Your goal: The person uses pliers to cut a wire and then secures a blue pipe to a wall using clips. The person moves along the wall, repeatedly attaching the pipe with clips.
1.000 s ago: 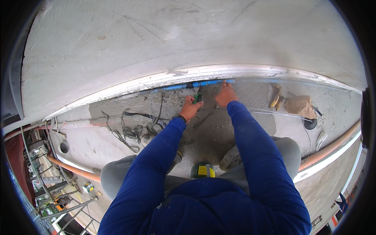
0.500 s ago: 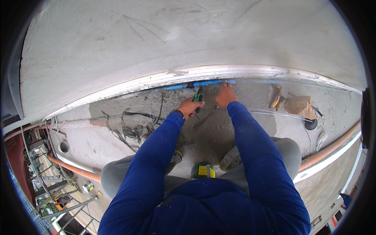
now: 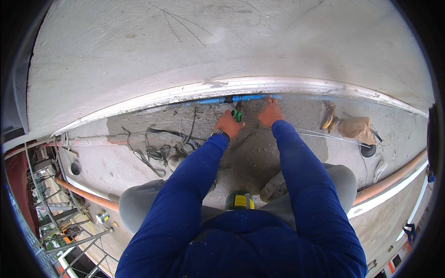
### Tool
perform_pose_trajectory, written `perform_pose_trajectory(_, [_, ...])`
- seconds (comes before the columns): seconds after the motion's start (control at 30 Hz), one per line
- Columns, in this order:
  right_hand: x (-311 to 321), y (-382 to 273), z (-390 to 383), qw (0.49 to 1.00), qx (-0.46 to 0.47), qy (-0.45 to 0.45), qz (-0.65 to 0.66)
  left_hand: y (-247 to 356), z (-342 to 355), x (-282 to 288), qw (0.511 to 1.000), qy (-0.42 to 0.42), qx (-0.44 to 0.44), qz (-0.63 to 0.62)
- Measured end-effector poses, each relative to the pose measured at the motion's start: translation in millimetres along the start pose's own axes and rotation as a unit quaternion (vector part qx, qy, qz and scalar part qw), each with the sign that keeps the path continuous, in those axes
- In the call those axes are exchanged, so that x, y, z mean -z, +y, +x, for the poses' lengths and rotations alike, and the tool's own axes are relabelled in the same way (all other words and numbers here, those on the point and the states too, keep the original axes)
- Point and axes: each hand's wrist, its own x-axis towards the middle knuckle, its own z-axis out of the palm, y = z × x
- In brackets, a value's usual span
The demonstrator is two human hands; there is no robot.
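Note:
My left hand (image 3: 227, 125) is closed around green-and-black-handled pliers (image 3: 237, 114), their dark jaws pointing toward the wall. Just beyond the jaws, a blue pipe (image 3: 254, 97) runs along the foot of the wall, with a dark wrapped band (image 3: 228, 99) on it. My right hand (image 3: 270, 113) reaches to the pipe's right part, fingertips at its surface and the other fingers curled; what they grip, if anything, is hidden. Thin pale wires (image 3: 320, 134) run from beside my right hand toward a round black object (image 3: 367, 150). A short stretch of wire shows between my hands.
Tangled dark straps (image 3: 160, 150) lie at left on the rough concrete. A crumpled paper bag (image 3: 357, 129) and yellowish-brown gloves or shoes (image 3: 328, 116) rest at right. A green-and-yellow can (image 3: 240, 200) stands between my feet. Orange pipe (image 3: 92, 197) and metal scaffolding (image 3: 60, 222) border the ledge.
My left hand has moved slightly right and toward the wall, turning more back-up over the pliers. My right hand stays by the blue pipe, with only a slight shift.

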Motion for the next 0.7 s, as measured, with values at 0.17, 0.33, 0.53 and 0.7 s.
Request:
perform_pose_trajectory(0.17, [1, -2, 3, 1.000, -0.001, 0.002, -0.003, -20, 20, -18, 0.995, 0.005, 0.024, -0.094])
perform_pose_trajectory(0.33, [-1, -2, 1, 1.000, -0.002, -0.003, -0.002, -44, 25, -51, 0.993, -0.015, 0.046, -0.112])
perform_pose_trajectory(0.53, [6, -4, -4, 1.000, -0.002, -0.003, 0.008, -49, 2, -62, 0.821, -0.180, 0.200, -0.503])
perform_pose_trajectory(0.7, [1, -3, -1, 1.000, -0.001, -0.001, -0.005, -58, -5, -53, 0.882, -0.158, 0.089, -0.436])
